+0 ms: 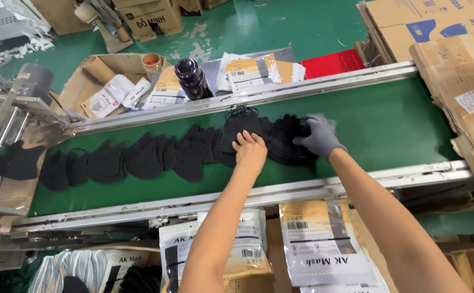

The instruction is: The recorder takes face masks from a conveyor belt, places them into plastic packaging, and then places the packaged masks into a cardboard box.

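Head view shows me both of my hands out over the green conveyor belt, where a long row of black masks lies overlapping along it. My bare left hand rests flat, fingers close together and pressed down on a mask, gripping nothing that I can see. My right hand, in a grey glove, has its fingers curled around the edge of a stacked bunch of black masks, which sits just between my two hands and touches both. One mask with its ear loops showing lies just beyond my left fingertips, toward the far rail. The rest of the row trails away to the left of my left fingers. Past the far rail, beyond my left fingertips, I see a dark bottle and printed packing pouches beside an open cardboard box. Below my wrists, on the near side of the belt, more pouches hang from the frame. Flattened cartons lie well off to the right of my gloved fingers.
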